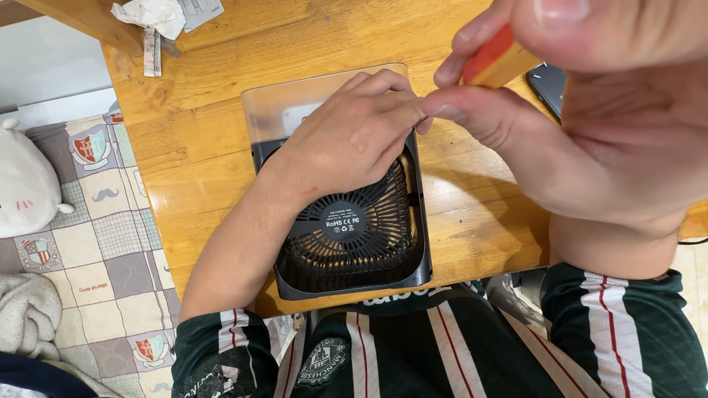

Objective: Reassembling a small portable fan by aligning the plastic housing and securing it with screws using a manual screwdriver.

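Resting on small dark-grey plastic desk fan with black round grille and translucent top section (346,236): left hand (350,136), fingers curled, fingertips pinched together near fan's upper right edge; what they pinch, cannot tell. Fan lies grille-up on orange-brown wooden table (199,147), near front edge, just ahead of person's torso. Right hand (590,110) raised close to camera, thumb and fingers closed around orange-and-yellow block-shaped handle (498,63). Black phone-like slab (547,87) partly hidden behind right hand. Crumpled white paper (151,15) at table's far left corner.

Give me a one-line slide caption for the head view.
Left hand rests on black desk fan; right hand holds orange tool.
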